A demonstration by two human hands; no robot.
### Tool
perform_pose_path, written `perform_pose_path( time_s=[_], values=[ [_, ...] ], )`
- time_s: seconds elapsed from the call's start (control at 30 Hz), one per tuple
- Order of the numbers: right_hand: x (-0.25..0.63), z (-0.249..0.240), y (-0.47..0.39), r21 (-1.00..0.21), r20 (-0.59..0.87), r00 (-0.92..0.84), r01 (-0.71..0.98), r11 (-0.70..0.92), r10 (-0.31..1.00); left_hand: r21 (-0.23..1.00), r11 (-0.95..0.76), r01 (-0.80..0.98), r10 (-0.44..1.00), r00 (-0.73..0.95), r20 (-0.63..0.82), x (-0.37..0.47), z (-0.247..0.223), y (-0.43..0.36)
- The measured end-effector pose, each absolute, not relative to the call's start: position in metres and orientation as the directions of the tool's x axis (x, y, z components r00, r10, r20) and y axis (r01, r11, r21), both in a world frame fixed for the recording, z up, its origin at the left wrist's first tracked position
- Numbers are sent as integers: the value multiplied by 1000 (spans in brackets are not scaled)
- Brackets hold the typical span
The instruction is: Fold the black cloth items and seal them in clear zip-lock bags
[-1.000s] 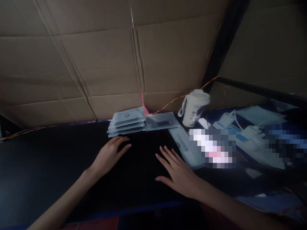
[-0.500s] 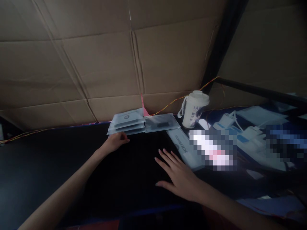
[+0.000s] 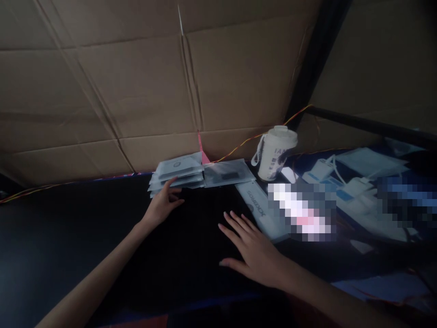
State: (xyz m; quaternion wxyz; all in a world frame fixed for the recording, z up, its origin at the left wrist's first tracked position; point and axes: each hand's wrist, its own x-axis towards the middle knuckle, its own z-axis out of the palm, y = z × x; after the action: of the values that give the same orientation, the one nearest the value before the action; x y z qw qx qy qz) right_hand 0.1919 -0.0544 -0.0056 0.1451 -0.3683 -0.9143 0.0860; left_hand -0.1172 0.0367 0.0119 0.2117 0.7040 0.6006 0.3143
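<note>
A stack of pale zip bags (image 3: 180,167) lies at the back of the black table (image 3: 102,218), against the cardboard. My left hand (image 3: 164,200) is at the front edge of this stack, its fingers apart and nothing held in them. Beside the stack, on its right, lies a single translucent bag (image 3: 227,173) with something dark inside. My right hand (image 3: 256,250) rests flat with spread fingers on the black surface. Just beyond it a long pale packet with printed letters (image 3: 261,209) lies at a slant, partly under the single bag.
A lidded white cup with a strap (image 3: 277,152) stands at the back right. Right of it are a pixelated bright patch, white adapters with cables (image 3: 357,187) and more plastic bags (image 3: 370,161). A cardboard wall (image 3: 136,91) closes off the back, with a thin yellow-red wire along it.
My left hand has opened, its fingers now raised and apart at the stack. The lower bags stick out slightly more to the left. My right hand stays in place.
</note>
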Motion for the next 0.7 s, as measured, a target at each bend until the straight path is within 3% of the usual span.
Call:
perform_pose_path(
  time_s=[0.27,0.47,0.53,0.7],
  values=[
    [192,-8,-56,-230,222,-676,664,711,703,550,-222,805,958,76,276,-121,10,22],
    [188,11,-49,-256,259,-612,702,664,747,200,-310,930,868,191,459,-101,24,7],
    [185,17,-34,-260,296,-572,722,641,765,167,-378,911,835,258,486,-89,29,0],
    [183,9,17,-207,418,-508,754,623,753,154,-535,830,818,464,341,-67,16,-8]
  ],
)
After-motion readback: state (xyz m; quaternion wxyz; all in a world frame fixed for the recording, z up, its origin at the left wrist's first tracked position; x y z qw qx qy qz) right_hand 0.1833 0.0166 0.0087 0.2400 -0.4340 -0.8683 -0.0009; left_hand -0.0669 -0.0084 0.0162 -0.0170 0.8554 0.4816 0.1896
